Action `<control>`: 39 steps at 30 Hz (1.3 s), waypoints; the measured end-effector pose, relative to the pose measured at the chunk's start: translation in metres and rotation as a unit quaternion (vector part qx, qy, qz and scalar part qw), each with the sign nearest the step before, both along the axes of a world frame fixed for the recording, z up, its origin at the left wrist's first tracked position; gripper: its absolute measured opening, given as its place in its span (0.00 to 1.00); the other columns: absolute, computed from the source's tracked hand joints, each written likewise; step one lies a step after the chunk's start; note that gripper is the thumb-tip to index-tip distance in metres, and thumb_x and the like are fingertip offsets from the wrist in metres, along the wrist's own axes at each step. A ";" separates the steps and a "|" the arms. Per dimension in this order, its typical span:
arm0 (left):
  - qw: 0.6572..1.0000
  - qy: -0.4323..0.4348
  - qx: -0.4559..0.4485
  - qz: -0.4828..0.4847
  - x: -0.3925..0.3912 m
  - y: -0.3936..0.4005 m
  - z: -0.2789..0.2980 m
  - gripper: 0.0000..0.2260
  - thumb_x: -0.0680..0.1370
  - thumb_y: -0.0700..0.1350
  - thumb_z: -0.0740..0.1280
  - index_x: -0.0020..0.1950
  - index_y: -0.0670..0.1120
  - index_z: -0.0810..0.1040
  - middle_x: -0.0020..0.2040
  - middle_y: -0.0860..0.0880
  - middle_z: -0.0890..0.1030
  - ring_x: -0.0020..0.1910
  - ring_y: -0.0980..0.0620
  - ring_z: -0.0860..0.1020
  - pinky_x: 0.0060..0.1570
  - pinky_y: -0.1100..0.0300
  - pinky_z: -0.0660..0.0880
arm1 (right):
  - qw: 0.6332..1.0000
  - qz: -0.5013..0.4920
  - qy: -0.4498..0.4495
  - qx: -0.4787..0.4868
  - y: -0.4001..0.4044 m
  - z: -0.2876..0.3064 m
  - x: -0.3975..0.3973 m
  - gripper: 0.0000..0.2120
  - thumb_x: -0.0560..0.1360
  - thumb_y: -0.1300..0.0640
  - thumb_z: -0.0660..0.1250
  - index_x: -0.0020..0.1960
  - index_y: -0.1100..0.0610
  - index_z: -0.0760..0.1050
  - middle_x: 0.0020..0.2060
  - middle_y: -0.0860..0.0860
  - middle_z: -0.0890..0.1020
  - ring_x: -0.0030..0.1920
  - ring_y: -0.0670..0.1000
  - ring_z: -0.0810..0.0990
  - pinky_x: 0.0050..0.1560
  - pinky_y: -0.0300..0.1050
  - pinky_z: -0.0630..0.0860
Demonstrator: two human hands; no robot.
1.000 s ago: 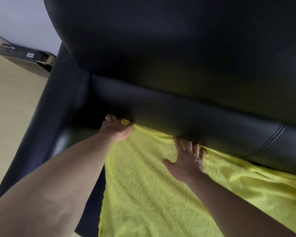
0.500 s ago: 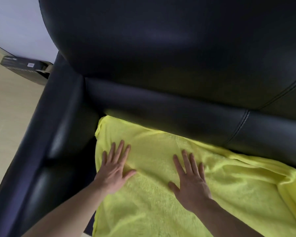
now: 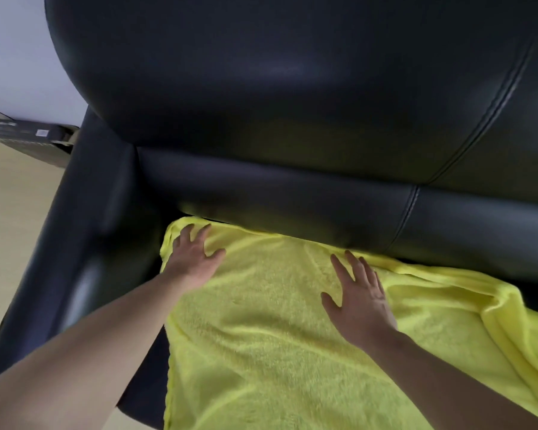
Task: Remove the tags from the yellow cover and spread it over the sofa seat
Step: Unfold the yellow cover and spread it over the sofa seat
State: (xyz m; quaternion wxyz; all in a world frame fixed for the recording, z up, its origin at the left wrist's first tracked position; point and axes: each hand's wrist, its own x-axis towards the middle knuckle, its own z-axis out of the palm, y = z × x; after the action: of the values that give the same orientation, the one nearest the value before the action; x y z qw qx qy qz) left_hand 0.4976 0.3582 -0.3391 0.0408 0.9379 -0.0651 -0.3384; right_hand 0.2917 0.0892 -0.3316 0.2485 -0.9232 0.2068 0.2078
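The fluffy yellow cover point(image 3: 261, 352) lies over the seat of a black leather sofa point(image 3: 292, 88), its far edge against the base of the backrest. My left hand point(image 3: 191, 259) rests flat on the cover's far left corner, fingers spread. Palm down, my right hand point(image 3: 359, 301) lies flat near the cover's far edge, fingers straight. At the right the cover is bunched into folds point(image 3: 494, 311). No tags are visible.
The sofa's left armrest point(image 3: 84, 243) runs along the cover's left edge. A dark flat box point(image 3: 31, 141) lies on the light wood floor point(image 3: 10, 212) by the white wall, left of the sofa.
A second ago both hands were tucked at the gap under the backrest. They drew back onto the cover, and now slide forward again, the left to the far corner.
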 end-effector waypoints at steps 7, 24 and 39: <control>0.996 0.055 0.028 -0.068 0.013 -0.019 -0.011 0.34 0.80 0.68 0.58 0.81 0.64 0.45 0.83 0.47 0.42 0.82 0.42 0.43 0.80 0.44 0.53 | 0.998 0.000 0.059 -0.021 -0.014 -0.020 0.002 0.40 0.79 0.37 0.61 0.83 0.46 0.45 0.82 0.50 0.50 0.81 0.58 0.47 0.80 0.59 0.51; 0.996 0.023 0.006 -0.089 0.028 0.008 -0.021 0.36 0.76 0.73 0.58 0.81 0.66 0.50 0.83 0.49 0.40 0.81 0.43 0.37 0.78 0.40 0.45 | 0.992 -0.005 0.121 -0.038 -0.019 -0.031 0.021 0.42 0.75 0.28 0.56 0.81 0.40 0.41 0.80 0.54 0.51 0.81 0.61 0.45 0.77 0.68 0.45; 0.985 0.025 0.059 0.163 0.059 0.004 -0.030 0.38 0.80 0.68 0.55 0.84 0.51 0.48 0.83 0.41 0.50 0.79 0.37 0.57 0.75 0.43 0.62 | 0.995 -0.033 0.091 -0.037 0.001 -0.039 -0.026 0.45 0.76 0.30 0.55 0.81 0.44 0.34 0.80 0.50 0.33 0.79 0.57 0.31 0.78 0.65 0.40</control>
State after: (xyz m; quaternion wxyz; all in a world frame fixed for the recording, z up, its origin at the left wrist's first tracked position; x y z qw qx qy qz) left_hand 0.5567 0.3619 -0.3688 0.0417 0.9280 0.1099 -0.3536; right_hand 0.2660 0.0900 -0.3711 0.2011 -0.9018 0.2666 0.2744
